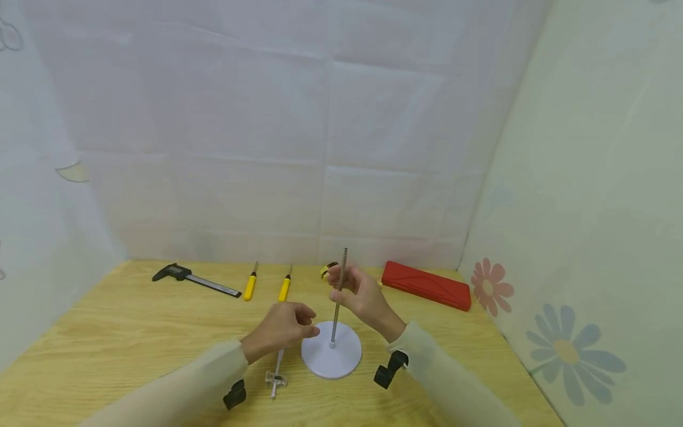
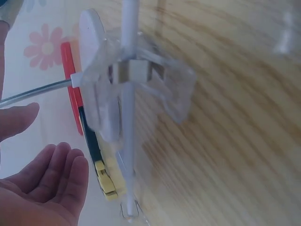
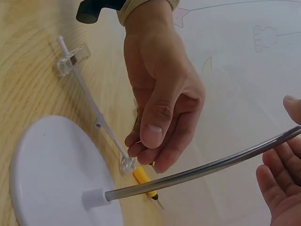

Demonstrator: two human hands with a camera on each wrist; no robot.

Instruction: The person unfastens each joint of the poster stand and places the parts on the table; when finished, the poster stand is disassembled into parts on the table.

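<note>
The steel rod (image 1: 338, 296) stands upright in the white round base (image 1: 331, 359) on the tabletop (image 1: 133, 332), its long axis vertical. The right hand (image 1: 363, 295) pinches the rod's upper part. The left hand (image 1: 283, 326), loosely curled and grasping nothing, hovers just left of the base, above the clear clip arm (image 1: 276, 375). The right wrist view shows the rod's socket (image 3: 94, 197); the head view hides it.
</note>
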